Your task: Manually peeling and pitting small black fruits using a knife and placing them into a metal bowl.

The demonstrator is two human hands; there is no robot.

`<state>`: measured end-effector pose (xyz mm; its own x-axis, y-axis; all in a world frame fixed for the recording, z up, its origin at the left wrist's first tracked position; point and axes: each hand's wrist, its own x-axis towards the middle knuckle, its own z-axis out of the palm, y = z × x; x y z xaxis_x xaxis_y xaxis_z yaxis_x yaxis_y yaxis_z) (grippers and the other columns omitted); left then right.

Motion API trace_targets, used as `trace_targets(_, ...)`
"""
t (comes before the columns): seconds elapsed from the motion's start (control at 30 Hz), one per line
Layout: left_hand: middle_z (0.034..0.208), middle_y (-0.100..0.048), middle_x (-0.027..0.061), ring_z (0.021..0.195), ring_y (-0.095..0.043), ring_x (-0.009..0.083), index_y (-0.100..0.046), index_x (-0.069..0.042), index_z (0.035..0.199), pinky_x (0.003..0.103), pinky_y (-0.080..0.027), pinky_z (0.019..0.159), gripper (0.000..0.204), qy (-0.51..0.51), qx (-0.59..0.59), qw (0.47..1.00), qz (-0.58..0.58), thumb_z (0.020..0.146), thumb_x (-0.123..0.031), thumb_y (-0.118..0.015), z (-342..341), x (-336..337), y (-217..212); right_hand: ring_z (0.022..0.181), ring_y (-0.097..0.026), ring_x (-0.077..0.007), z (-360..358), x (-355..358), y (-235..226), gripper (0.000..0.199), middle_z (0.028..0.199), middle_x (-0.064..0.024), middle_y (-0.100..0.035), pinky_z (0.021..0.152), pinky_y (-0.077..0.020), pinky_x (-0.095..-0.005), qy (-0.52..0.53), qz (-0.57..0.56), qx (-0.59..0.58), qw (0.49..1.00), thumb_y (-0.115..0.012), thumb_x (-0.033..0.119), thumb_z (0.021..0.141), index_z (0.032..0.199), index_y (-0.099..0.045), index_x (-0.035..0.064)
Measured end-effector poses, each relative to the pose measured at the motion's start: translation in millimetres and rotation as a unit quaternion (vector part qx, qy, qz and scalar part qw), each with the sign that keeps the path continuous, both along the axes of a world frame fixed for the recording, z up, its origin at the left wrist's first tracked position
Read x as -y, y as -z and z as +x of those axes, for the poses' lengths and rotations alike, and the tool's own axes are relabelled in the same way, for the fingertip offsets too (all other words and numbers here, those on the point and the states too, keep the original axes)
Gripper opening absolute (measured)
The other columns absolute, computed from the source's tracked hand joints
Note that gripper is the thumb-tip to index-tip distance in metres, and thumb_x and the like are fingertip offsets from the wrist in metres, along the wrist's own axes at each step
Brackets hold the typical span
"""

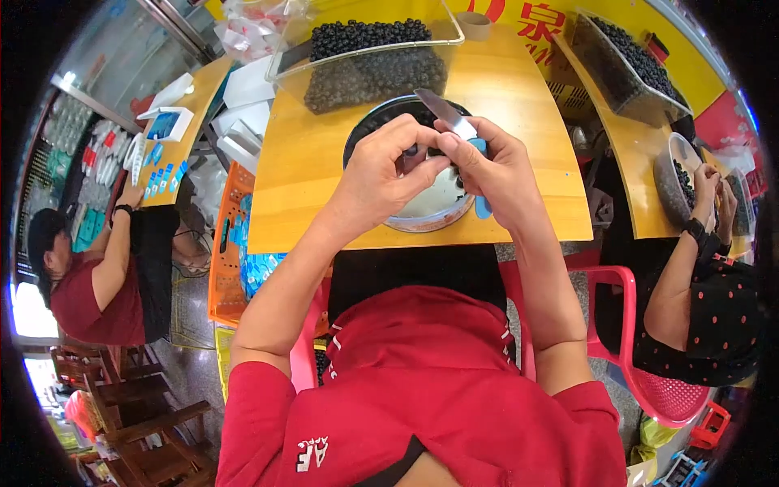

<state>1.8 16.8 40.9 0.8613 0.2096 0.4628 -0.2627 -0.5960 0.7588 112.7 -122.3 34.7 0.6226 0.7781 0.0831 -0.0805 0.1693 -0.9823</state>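
Note:
My right hand (497,166) is closed round the blue handle (482,203) of a small knife, whose metal blade (442,110) points up and to the left. My left hand (393,170) is closed in a pinch beside it, thumb and finger almost touching the right thumb. Small dark bits show at the left fingertips, but they are mostly covered and I cannot make out their shape. Both hands are above a round basin (430,221) with a pale inside and black pieces at its far side. Behind it stands a clear plastic tub (369,77) full of small round black pieces.
The basin and tub rest on a wooden table (527,122). An orange crate (227,243) with blue packets stands to the left. At the right, another person's hands (714,191) work over a bowl (669,183); a person in dark red (101,276) sits at the left table.

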Motion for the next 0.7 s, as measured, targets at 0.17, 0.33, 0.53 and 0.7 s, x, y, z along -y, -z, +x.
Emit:
trace_targets(0.17,0.082,-0.049,-0.0015,0.068,-0.045,0.0051,-0.064,-0.003,0.097,0.022,-0.036,0.057,0.012,0.006,-0.003,1.000,0.004,0.086,-0.004,-0.067,2,2,-3,0.050,-0.035,0.0001,3,5,0,0.026,0.065,0.0072,-0.048,0.044,-0.0248,-0.0184,-0.028,-0.004,-0.035,0.999,-0.065,0.018,0.091,0.113,-0.063,0.0023)
trace_targets(0.33,0.074,-0.048,0.0021,0.062,-0.045,0.0100,-0.065,-0.003,0.098,0.025,-0.036,0.054,0.017,-0.001,0.054,0.997,-0.047,0.084,-0.010,-0.070,5,1,17,0.050,-0.034,0.0002,5,6,-2,0.026,0.064,0.0080,-0.046,0.044,-0.0248,-0.0180,-0.080,0.048,-0.148,0.985,-0.063,0.015,0.092,0.115,-0.062,0.0019)
trace_targets(0.53,0.081,-0.048,-0.0050,0.071,-0.043,0.0019,-0.064,-0.003,0.104,0.017,-0.033,0.057,0.017,0.022,0.007,0.950,-0.312,0.088,-0.010,-0.068,-3,17,16,0.050,-0.034,0.0000,5,7,1,0.029,0.068,0.0074,-0.048,0.044,-0.0257,-0.0173,-0.100,0.080,-0.154,0.980,-0.063,0.013,0.092,0.119,-0.060,0.0018)
trace_targets(0.7,0.082,-0.045,-0.0055,0.071,-0.041,0.0013,-0.064,-0.003,0.106,0.016,-0.034,0.059,0.019,0.032,0.056,0.943,-0.328,0.088,-0.008,-0.068,-5,20,18,0.050,-0.035,-0.0002,1,6,-2,0.032,0.070,0.0065,-0.051,0.044,-0.0256,-0.0172,-0.119,0.115,-0.197,0.966,-0.064,0.011,0.091,0.121,-0.059,0.0018)
